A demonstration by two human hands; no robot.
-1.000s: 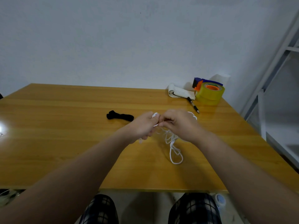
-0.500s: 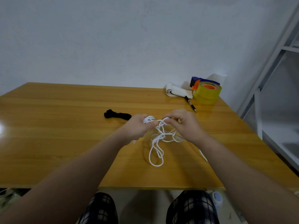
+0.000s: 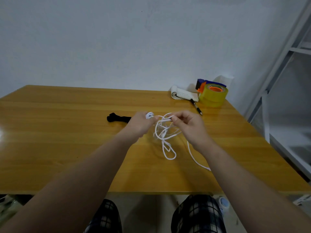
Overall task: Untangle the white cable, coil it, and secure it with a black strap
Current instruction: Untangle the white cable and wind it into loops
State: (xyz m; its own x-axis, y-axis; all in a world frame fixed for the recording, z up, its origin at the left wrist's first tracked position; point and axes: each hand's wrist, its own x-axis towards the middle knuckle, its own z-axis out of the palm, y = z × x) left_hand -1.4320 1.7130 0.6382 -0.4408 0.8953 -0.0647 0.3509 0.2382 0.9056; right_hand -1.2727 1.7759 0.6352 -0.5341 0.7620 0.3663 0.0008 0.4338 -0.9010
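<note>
A thin white cable (image 3: 164, 138) hangs in tangled loops between my two hands above the wooden table (image 3: 67, 140). My left hand (image 3: 140, 125) is closed around a small bunch of cable turns that peek out at its top. My right hand (image 3: 188, 125) pinches a strand between thumb and fingers, a short way from the left hand. A loose loop droops to the tabletop, and one free end trails toward me under my right wrist. The black strap (image 3: 117, 118) lies flat on the table just left of my left hand, partly hidden behind it.
At the back right corner stand a yellow tape roll in a blue and orange dispenser (image 3: 212, 95), a white notepad (image 3: 182, 95) and a black pen (image 3: 196, 108). A grey metal shelf frame (image 3: 276, 81) rises beyond the table's right edge.
My hands have drawn apart from touching each other, spreading the cable into open loops. A free end now lies on the table under my right wrist.
</note>
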